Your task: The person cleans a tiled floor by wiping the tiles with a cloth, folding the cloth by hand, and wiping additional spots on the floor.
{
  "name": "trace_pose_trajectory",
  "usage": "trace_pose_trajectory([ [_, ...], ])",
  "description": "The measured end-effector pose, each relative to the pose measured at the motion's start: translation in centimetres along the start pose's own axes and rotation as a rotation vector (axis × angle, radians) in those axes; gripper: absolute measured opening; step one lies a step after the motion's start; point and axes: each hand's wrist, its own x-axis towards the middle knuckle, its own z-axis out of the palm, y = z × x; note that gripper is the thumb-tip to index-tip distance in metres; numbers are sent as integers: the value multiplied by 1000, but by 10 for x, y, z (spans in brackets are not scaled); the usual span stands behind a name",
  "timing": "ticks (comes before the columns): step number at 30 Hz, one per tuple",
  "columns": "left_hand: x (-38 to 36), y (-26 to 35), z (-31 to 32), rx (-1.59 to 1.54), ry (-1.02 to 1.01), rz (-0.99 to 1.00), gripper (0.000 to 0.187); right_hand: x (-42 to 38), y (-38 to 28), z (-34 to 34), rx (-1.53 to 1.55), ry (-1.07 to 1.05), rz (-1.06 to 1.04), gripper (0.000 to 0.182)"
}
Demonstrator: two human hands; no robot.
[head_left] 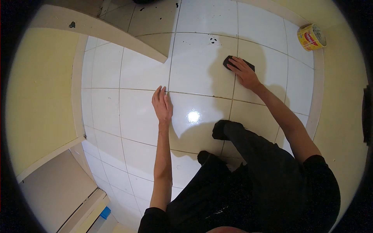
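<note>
Person: crouched low on the white tile floor, dressed in black, both arms reaching forward.

Bright spot: a shiny patch of light on the tiles. Everything here is told from it.

Left hand: just to the left of the bright spot, on the person's own left side. It lies flat, palm down, on the floor. The fingers are stretched out straight and close together, pointing away from the person. It holds nothing.

Right hand: farther away than the bright spot and off to its right. It presses down on a dark sponge. The fingers are spread a little and lie over the top of it, not curled around it.

Dark sponge: beyond the bright spot and to its right, flat on the tiles under the right hand. Its long side runs slanted, from the far left end to the near right end. The far left end sticks out past the fingertips.

Yellow tin: much farther than the bright spot, far to its right, by the wall. It lies tipped on its side, well apart from the sponge.
</note>
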Motion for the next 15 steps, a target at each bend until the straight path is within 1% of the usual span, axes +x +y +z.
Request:
trace_pose_trajectory([
  [9, -1, -1, -1, -5, -14, -15, 40, -1, -3, 4, 3, 24, 48, 62],
  [12, -1, -1, 0, -7, -9, -10, 40, -1, -3, 5, -48, 13, 39, 68],
  [15, 0, 0, 0, -9, -5, -6, 40, -1, -2, 6, -62, 22, 22, 69],
])
